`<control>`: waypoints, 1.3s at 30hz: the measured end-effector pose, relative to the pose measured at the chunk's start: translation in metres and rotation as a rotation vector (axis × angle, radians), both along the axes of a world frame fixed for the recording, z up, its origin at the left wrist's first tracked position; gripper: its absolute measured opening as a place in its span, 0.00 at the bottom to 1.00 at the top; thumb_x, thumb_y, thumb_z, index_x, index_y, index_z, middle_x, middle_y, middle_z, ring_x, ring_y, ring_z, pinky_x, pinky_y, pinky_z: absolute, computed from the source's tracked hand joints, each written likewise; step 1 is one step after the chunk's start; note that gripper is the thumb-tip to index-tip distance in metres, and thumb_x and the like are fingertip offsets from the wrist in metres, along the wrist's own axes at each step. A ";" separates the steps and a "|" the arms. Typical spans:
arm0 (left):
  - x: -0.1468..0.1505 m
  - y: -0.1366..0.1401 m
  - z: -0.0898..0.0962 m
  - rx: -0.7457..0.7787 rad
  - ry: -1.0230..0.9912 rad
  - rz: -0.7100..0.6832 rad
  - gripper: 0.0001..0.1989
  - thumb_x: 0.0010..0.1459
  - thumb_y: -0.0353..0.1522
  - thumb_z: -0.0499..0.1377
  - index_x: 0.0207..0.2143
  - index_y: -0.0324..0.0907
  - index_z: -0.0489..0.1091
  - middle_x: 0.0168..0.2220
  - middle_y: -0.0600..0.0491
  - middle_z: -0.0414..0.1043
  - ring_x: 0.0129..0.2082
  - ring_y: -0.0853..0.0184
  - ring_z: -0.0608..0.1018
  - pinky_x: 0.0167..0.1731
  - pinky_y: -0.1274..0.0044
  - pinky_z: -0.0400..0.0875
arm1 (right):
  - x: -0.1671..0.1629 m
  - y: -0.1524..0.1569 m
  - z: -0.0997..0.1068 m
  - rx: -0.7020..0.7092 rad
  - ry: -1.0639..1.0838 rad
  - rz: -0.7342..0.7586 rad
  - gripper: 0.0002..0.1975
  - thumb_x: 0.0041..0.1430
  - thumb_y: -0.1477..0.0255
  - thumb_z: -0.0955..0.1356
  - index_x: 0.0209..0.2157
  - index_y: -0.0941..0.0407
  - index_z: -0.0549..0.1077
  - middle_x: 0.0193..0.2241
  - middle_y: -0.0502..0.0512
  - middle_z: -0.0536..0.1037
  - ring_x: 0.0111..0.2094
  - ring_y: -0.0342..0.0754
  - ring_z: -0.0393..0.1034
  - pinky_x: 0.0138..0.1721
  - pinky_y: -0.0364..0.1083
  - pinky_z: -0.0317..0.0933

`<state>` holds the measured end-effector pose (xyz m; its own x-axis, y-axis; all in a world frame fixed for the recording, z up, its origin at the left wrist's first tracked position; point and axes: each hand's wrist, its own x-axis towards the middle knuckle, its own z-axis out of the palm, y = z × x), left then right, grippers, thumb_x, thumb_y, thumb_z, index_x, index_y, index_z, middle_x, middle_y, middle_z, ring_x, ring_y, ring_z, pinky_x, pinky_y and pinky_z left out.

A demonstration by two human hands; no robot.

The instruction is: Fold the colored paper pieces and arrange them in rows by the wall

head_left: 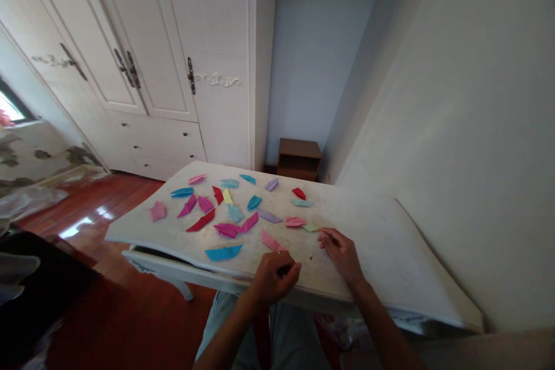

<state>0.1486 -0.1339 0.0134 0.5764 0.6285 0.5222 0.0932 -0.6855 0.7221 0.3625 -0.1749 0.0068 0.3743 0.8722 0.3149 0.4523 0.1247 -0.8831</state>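
- Centrally, the green paper (309, 228) lies flat on the tabletop, its left end against the rose paper (295, 221) and its right end just beside the right hand.
- Right hand (342, 251): thumb and fingers are bunched at the green paper's tip, a posture that suits handling thin, light folds; whether they pinch it cannot be told.
- Pink paper (270, 239): it slants toward the near edge, its lower end running up to the left hand.
- Left hand (275, 276): the fingers curl inward with the thumb forward; whether anything is grasped inside is hidden. Its low position probably keeps both hands close to the body, within easy reach.
- Other papers: folded pieces, among them a blue paper (224, 252), spread leftward and toward the far edge, mostly apart, perhaps so that each stays distinct and uncrushed.
- Table (390, 243): its pale, flat top supports every piece, and the wearer's knees sit below its near edge.
- Surroundings: a white wardrobe (221, 23) and a brown cabinet (300, 149) stand beyond.
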 end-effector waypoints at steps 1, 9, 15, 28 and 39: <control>0.004 0.001 -0.002 -0.033 0.021 -0.029 0.18 0.60 0.34 0.53 0.17 0.39 0.61 0.17 0.58 0.57 0.18 0.75 0.61 0.22 0.80 0.52 | 0.006 -0.007 -0.002 -0.021 0.045 -0.023 0.19 0.57 0.56 0.67 0.38 0.58 0.77 0.27 0.55 0.78 0.27 0.48 0.72 0.31 0.46 0.66; 0.020 0.016 -0.002 -0.257 0.158 -0.043 0.21 0.60 0.40 0.52 0.18 0.38 0.64 0.17 0.56 0.60 0.20 0.73 0.63 0.23 0.79 0.54 | 0.032 -0.027 -0.014 0.043 0.435 -0.209 0.18 0.51 0.57 0.71 0.38 0.57 0.77 0.28 0.54 0.78 0.28 0.45 0.71 0.31 0.44 0.65; 0.012 0.018 0.002 -0.404 0.086 -0.064 0.21 0.58 0.44 0.54 0.21 0.38 0.70 0.18 0.56 0.62 0.20 0.72 0.63 0.22 0.80 0.55 | 0.023 -0.024 -0.009 -0.003 0.349 -0.224 0.20 0.50 0.57 0.71 0.38 0.58 0.77 0.28 0.55 0.78 0.28 0.46 0.72 0.32 0.45 0.66; 0.009 0.005 -0.001 -0.267 0.091 -0.053 0.20 0.61 0.40 0.54 0.20 0.38 0.68 0.18 0.55 0.63 0.20 0.72 0.64 0.23 0.79 0.55 | 0.021 -0.036 -0.009 -0.027 0.231 -0.185 0.21 0.53 0.56 0.71 0.41 0.58 0.77 0.31 0.58 0.79 0.31 0.49 0.73 0.34 0.47 0.68; 0.007 0.003 -0.004 -0.221 0.114 -0.060 0.20 0.62 0.38 0.53 0.19 0.39 0.63 0.18 0.57 0.59 0.20 0.74 0.62 0.22 0.79 0.53 | 0.017 -0.042 -0.005 -0.081 0.114 -0.162 0.22 0.53 0.55 0.71 0.41 0.58 0.78 0.32 0.58 0.80 0.31 0.49 0.74 0.34 0.46 0.69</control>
